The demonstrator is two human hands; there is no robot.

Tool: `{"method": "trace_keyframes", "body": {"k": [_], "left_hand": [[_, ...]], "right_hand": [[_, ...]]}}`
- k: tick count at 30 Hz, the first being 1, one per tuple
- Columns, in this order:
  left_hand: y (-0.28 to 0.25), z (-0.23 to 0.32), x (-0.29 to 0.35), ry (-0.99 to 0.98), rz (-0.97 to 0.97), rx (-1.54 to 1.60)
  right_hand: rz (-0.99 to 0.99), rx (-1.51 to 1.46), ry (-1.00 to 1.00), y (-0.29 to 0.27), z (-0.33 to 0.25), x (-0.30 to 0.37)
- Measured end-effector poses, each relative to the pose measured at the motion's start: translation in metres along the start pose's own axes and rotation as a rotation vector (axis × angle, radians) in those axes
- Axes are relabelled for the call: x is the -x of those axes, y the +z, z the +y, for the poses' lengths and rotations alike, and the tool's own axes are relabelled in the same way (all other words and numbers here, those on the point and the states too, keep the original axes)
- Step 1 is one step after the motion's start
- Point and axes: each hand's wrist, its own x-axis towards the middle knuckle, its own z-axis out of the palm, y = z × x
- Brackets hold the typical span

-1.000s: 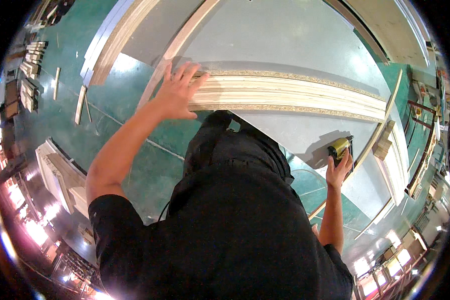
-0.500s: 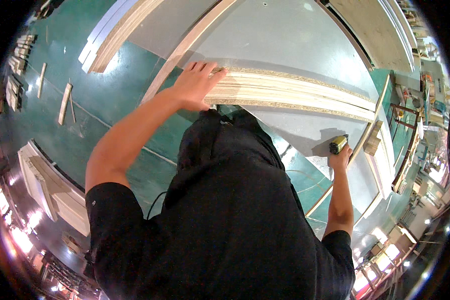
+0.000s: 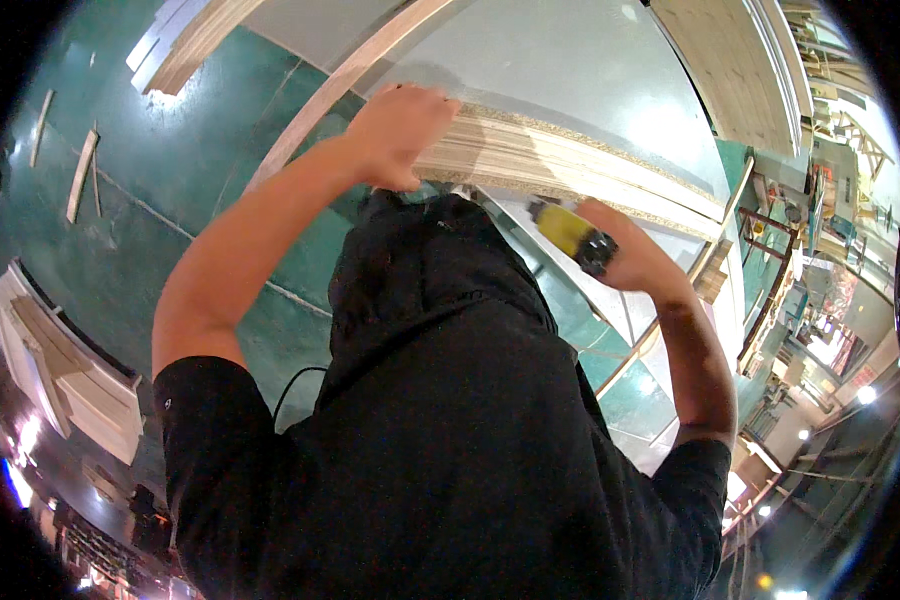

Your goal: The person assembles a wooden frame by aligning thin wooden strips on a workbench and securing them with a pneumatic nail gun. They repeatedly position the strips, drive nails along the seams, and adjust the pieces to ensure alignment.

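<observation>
A bundle of several long, pale wood strips with speckled chipboard edges (image 3: pixel 570 150) runs rightward across the workspace in front of me. My left hand (image 3: pixel 398 132) is over its left end, thumb at the near side and fingers reaching to the far side; the fingertips are partly blurred. In my right hand (image 3: pixel 638 252) is a yellow and black power drill (image 3: pixel 567 232), smeared by motion. The tool is just on the near side of the bundle, its narrower end toward the left. Fingers of that hand wrap its handle, mostly hidden.
Under the bundle lies a large grey panel (image 3: pixel 540 60), with a wooden strip (image 3: pixel 345 80) along its left. Stacked boards (image 3: pixel 735 80) stand at far right, others (image 3: pixel 195 40) at far left. Loose sticks (image 3: pixel 82 175) and panels (image 3: pixel 75 370) lie on the green floor.
My right hand has brought the drill leftward and up, from over the grey panel at the right to beside the bundle. The left hand stays at the bundle's end; the whole view has shifted.
</observation>
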Motion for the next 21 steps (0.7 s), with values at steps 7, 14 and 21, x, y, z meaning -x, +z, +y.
{"method": "trace_keyframes", "body": {"k": [7,14,21], "left_hand": [[0.007,0.000,-0.001,-0.015,0.076,-0.025],[0.024,-0.008,-0.002,0.024,0.186,-0.073],[0.018,-0.004,-0.003,0.005,0.135,-0.085]], "right_hand": [[-0.148,0.239,-0.077,-0.004,-0.036,-0.088],[-0.231,0.172,-0.004,-0.009,-0.047,-0.108],[-0.253,0.172,-0.004,-0.009,-0.052,-0.113]]}}
